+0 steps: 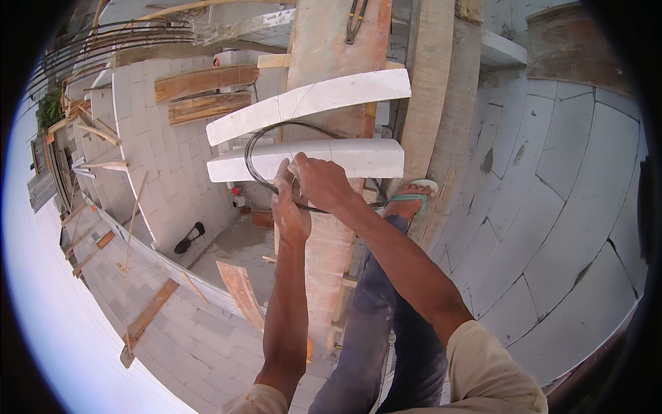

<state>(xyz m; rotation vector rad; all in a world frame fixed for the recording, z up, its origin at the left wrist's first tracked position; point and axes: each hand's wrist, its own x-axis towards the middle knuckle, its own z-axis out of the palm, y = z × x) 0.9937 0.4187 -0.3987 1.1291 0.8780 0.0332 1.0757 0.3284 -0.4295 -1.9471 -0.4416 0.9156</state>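
My left hand (289, 210) and my right hand (323, 183) meet at the near edge of a long white block (372, 159). Their fingers are pinched together on thin wire; the exact grip is partly hidden. A loose coil of dark wire (251, 153) loops around my hands and over this block. Farther away lies a second long white block (345, 93), with fine strands of wire across it. Both blocks rest crosswise over a wide wooden board (324, 55). Pincers with dark handles (351, 33) lie at the board's far end.
My sandalled foot (410, 200) stands on planks (431, 103) right of the board. A pale block wall (545, 207) fills the right side. Down on the left are wooden boards (203, 83), a dark shoe (189, 237) and a leaning plank (240, 293). Steel bars (117, 41) run at far left.
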